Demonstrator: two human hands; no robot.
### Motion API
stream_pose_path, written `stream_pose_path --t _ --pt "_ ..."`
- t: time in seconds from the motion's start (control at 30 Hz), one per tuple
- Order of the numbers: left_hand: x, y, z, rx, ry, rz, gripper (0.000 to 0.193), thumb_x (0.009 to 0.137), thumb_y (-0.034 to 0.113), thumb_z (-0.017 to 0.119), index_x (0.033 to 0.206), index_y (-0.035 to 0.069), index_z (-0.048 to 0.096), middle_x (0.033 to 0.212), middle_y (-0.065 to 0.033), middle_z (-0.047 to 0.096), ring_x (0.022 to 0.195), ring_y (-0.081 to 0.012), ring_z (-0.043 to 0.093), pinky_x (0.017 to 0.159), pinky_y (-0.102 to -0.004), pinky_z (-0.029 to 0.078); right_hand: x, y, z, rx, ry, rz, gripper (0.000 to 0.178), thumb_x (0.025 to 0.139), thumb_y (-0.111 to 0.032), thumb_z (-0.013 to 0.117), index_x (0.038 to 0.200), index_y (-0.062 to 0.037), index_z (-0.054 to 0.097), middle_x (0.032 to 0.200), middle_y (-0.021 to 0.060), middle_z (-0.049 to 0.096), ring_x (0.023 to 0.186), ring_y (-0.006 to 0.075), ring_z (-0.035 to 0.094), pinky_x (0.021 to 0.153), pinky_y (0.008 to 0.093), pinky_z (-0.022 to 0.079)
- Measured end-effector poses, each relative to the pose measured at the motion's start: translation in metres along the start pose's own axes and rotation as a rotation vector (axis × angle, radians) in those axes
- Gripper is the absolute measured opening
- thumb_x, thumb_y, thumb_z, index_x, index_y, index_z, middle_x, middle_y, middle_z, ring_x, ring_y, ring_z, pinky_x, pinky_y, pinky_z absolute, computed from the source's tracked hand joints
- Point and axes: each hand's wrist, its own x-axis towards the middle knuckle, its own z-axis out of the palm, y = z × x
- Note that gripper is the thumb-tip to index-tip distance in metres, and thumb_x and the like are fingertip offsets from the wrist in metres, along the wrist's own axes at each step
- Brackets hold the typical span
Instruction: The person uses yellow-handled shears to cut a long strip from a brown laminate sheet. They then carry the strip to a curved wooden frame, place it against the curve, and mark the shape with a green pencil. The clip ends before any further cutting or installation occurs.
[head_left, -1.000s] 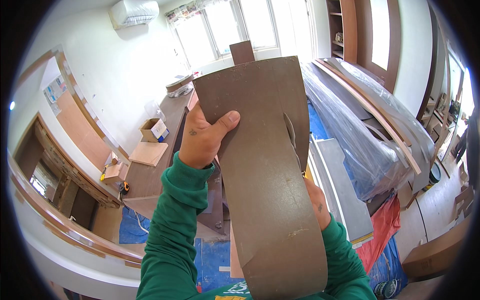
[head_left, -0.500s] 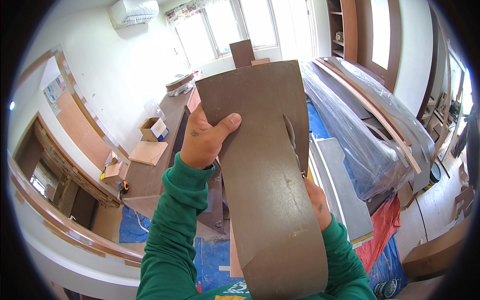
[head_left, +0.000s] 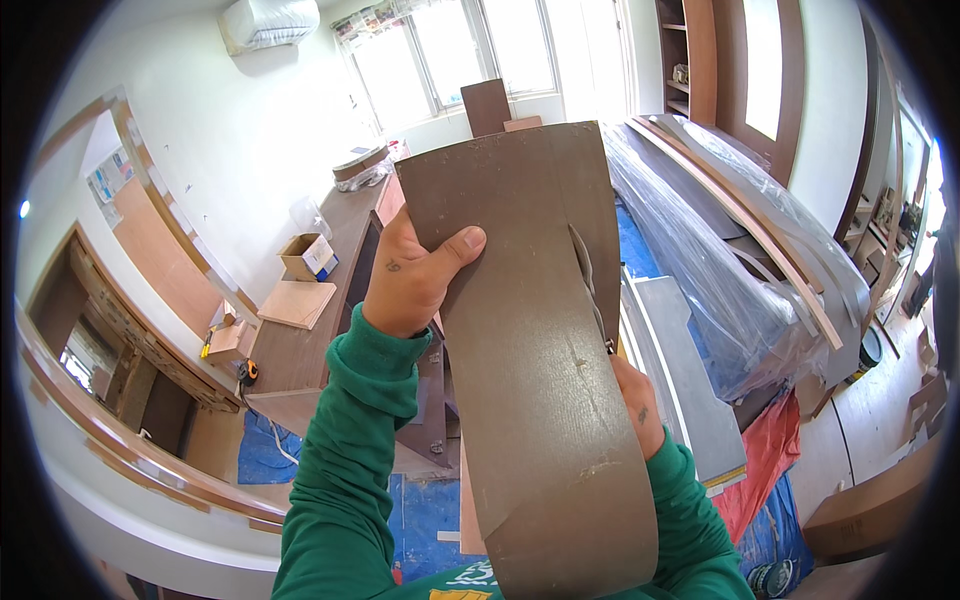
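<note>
One brown laminate sheet [head_left: 540, 350] (curved): left hand [head_left: 410, 280] pinches it, right hand [head_left: 635, 400] seemingly too.

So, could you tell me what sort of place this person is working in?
Probably a room being fitted out or renovated. The left hand holds a curved brown laminate sheet, long trim strips lie over plastic-wrapped furniture, and blue tarpaulin covers the floor.
</note>
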Motion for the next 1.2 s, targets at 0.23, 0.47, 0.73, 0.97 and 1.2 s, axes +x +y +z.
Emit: stream_pose_path --t 0.23,0.47,0.73,0.97,1.2 --pt "0.001 -0.001 0.003 0.064 0.016 0.104 0.037 0.096 0.013 0.073 0.126 -0.002 0.06 0.11 -0.0116 0.072 0.096 -0.0174 0.07 0.085 -0.0307 0.058 0.005 0.0 -0.001 0.052 0.013 -0.07 0.041 0.095 -0.033 0.065 0.101 0.0075 0.059 0.083 0.0258 0.06 0.074 0.035 0.057 0.07 0.0425 0.046" --pt "0.001 -0.001 0.005 0.051 0.009 0.105 0.036 0.096 0.013 0.073 0.127 -0.002 0.059 0.111 -0.0115 0.072 0.097 -0.0174 0.07 0.086 -0.0308 0.058 0.002 -0.004 -0.002 -0.041 0.034 -0.007 0.041 0.095 -0.032 0.067 0.096 0.007 0.058 0.075 0.0217 0.056 0.066 0.0272 0.048 0.063 0.0408 0.042" --pt "-0.003 0.002 0.007 0.098 0.009 0.111 0.036 0.097 0.012 0.072 0.126 -0.002 0.059 0.112 -0.0115 0.072 0.098 -0.0173 0.07 0.086 -0.0311 0.059 0.003 -0.005 -0.001 0.054 0.022 -0.041 0.036 0.095 -0.029 0.067 0.096 0.0063 0.058 0.074 0.0201 0.056 0.067 0.0244 0.048 0.063 0.0394 0.042" --pt "-0.003 0.003 0.006 0.046 -0.004 0.106 0.037 0.097 0.012 0.073 0.128 -0.001 0.059 0.113 -0.0111 0.072 0.099 -0.0169 0.069 0.088 -0.0312 0.058 0.008 -0.003 -0.002 0.0 0.033 -0.076 0.036 0.095 -0.028 0.067 0.096 0.0067 0.059 0.076 0.0208 0.058 0.068 0.0256 0.053 0.065 0.0394 0.044" --pt "-0.004 0.0 0.005 0.047 -0.011 0.079 0.039 0.096 0.013 0.073 0.129 -0.001 0.059 0.115 -0.0114 0.071 0.1 -0.0172 0.068 0.089 -0.0314 0.057 0.001 -0.017 0.0 0.035 0.055 -0.002 0.037 0.093 -0.029 0.069 0.093 0.0072 0.06 0.074 0.0197 0.057 0.067 0.0251 0.053 0.063 0.038 0.044"
